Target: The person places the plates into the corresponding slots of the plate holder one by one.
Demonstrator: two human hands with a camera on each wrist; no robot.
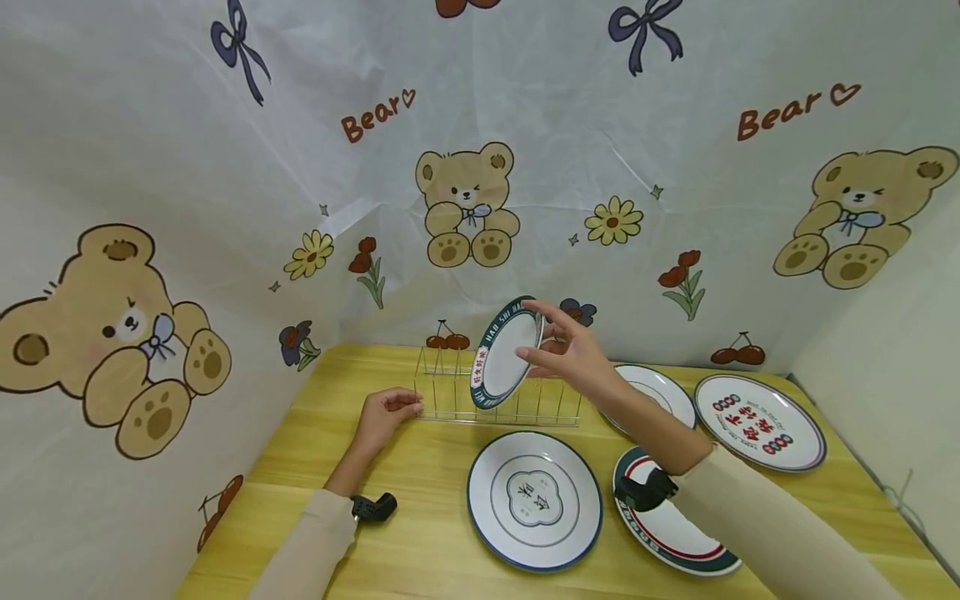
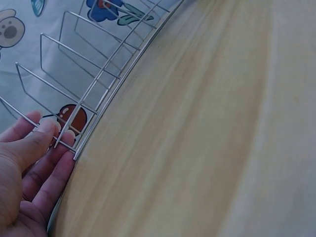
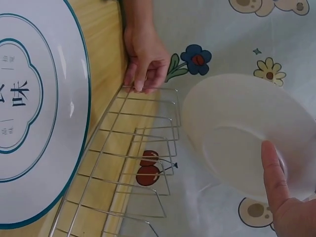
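Note:
My right hand holds a small plate with a green lettered rim, raised and tilted steeply above the wire dish rack. In the head view the plate's white face shows, with the thumb at its near side and fingers at its upper rim. The right wrist view shows the plate's pale underside with one finger against it. At the rack's left end, my left hand pinches the end wire between thumb and fingers, as the left wrist view shows up close. The rack's slots hold no plates.
A blue-rimmed white plate lies in front of the rack. To the right, partly under my right forearm, are a green-and-red-rimmed plate and a white plate. An oval plate with red characters lies farther right. A bear-print cloth hangs behind.

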